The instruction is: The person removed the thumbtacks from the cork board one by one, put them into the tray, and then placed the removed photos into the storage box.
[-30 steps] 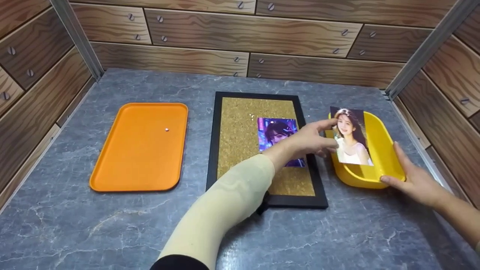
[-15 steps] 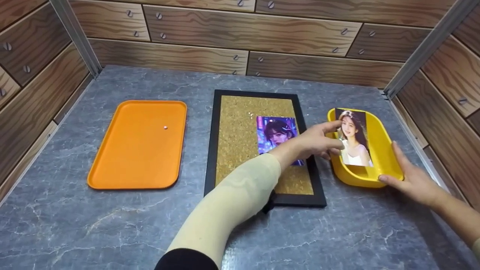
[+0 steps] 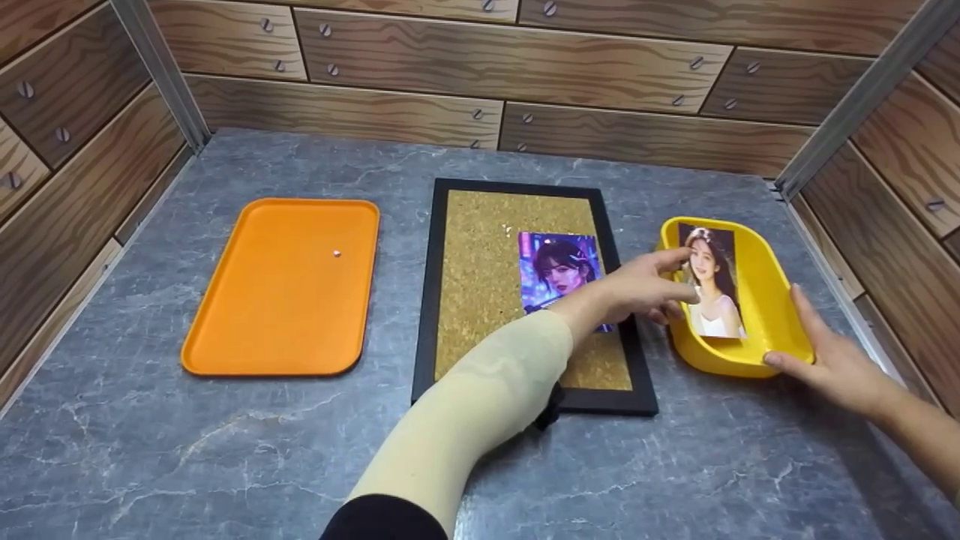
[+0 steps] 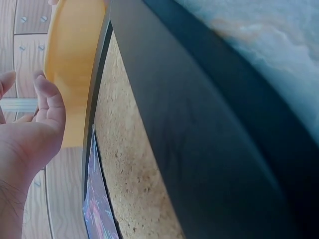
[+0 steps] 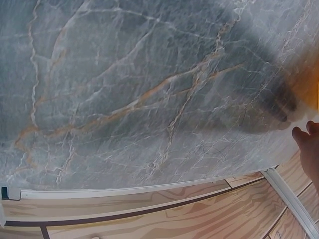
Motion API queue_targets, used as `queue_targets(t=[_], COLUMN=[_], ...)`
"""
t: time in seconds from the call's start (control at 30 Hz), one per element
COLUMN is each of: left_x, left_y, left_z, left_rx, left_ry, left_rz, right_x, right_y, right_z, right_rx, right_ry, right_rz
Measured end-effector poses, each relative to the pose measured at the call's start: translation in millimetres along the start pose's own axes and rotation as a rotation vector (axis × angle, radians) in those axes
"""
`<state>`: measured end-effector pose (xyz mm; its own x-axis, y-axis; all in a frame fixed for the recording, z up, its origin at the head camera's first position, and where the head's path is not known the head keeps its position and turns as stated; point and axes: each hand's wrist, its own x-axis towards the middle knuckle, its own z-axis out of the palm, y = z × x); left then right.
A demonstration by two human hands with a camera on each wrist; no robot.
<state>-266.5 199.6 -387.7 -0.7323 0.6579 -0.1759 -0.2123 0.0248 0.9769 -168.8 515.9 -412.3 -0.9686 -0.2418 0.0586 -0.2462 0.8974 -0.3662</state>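
A photo of a person in white (image 3: 718,311) is at the mouth of a yellow plastic basin (image 3: 772,300), on the right. My left hand (image 3: 649,285) reaches across and holds the photo by its left edge; the exact finger contact is partly hidden. My right hand (image 3: 840,367) grips the basin's near right side, thumb on the rim and fingers along the outside wall. The left wrist view shows the left hand (image 4: 35,132) with curled fingers in front of the basin (image 4: 77,64). In the right wrist view only part of the right hand (image 5: 310,149) shows.
A black-framed cork board (image 3: 480,285) lies mid-table under my left arm. On it is a purple illustrated picture (image 3: 559,266), partly covered by that arm. An orange tray (image 3: 281,289) with a small shiny bead (image 3: 337,253) lies left. Wood-patterned walls (image 3: 405,105) enclose the table.
My left hand and the photo have shifted slightly right and down, so the photo now sits within the basin's outline. The right hand has kept its grip on the basin.
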Motion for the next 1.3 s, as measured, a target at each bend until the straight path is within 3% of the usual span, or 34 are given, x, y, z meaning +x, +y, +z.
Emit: queue_targets(t=[0.37,0.9,1.3], left_x=[4.3,5.8,6.3], left_y=[5.8,7.6,8.2], left_z=[6.2,10.8,6.1], left_rx=[0.016,0.068,0.041], left_ry=[-0.036,-0.027,-0.083], left_rz=[-0.022,-0.034,-0.040], right_x=[-1.0,-1.8,-3.5], right_y=[-0.3,0.2,0.2], right_z=[-1.0,0.4,-0.8], right_rx=[0.009,0.014,0.028], right_ry=[-0.022,0.012,0.014], right_rz=[0.026,0.004,-0.007])
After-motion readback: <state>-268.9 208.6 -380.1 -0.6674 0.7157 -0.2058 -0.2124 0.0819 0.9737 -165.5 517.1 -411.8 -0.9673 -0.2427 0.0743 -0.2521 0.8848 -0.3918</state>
